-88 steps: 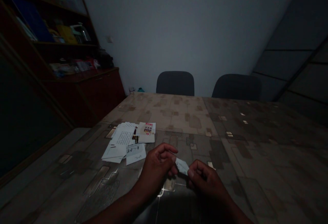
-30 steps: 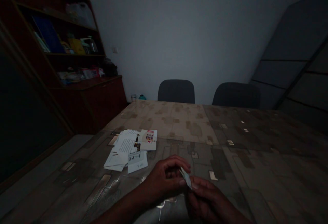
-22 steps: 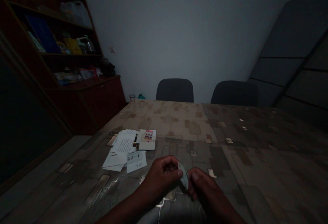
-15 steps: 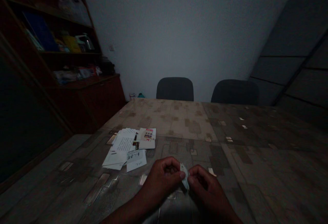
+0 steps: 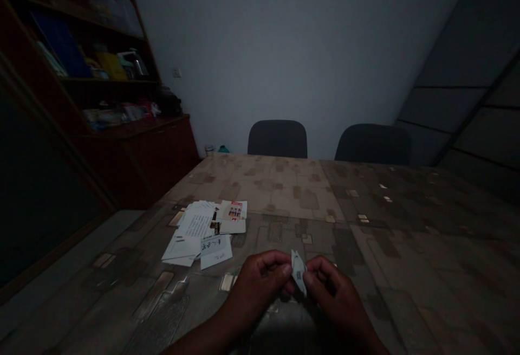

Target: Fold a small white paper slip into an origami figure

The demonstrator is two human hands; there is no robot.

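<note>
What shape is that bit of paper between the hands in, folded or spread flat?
Folded, it seems: the paper shows as a narrow, pointed piece.

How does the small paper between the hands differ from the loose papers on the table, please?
The small paper is held above the table by the left hand and the right hand, while the loose papers lie on it, overlapping. The small paper looks narrow and folded; the loose papers are broader and mostly flat. Both are whitish with dark marks.

Illegible lettering on papers
</note>
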